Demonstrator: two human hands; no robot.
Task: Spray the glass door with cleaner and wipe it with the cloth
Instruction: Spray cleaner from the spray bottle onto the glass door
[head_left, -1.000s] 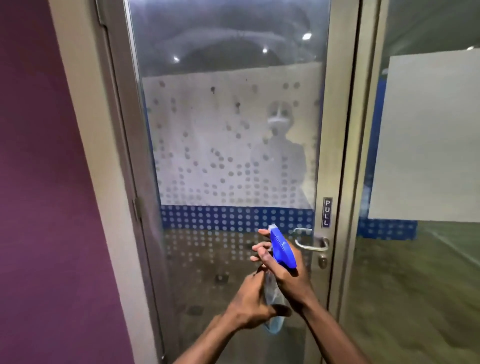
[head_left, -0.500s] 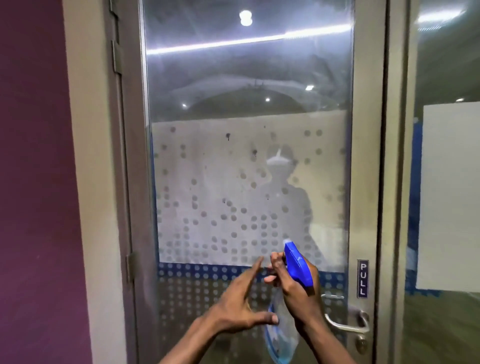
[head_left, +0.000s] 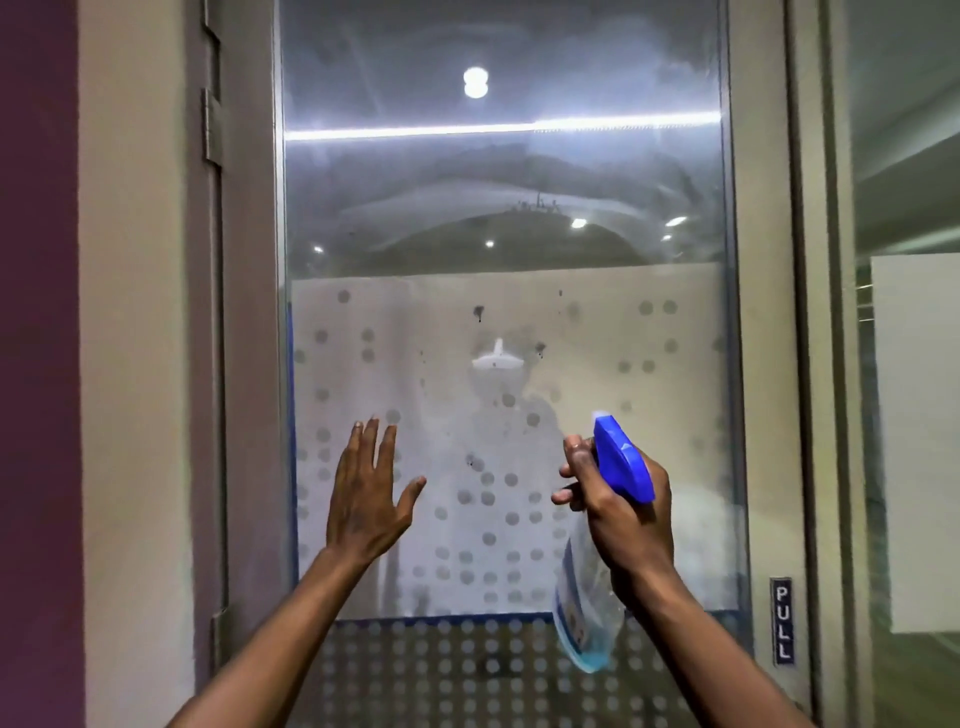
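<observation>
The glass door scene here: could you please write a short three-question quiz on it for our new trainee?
1. True or false: the left hand holds a cloth.
2. Multiple choice: the right hand grips A) a door handle, B) the spray bottle, C) a squeegee.
3. Fill in: the sign on the frame to the right of the glass door reads ____.

Key: 1 false, the hand is open with fingers spread, and no cloth is in view. 2 B, with fingers at the trigger and the blue head pointed towards the glass. 3 PULL.
</observation>
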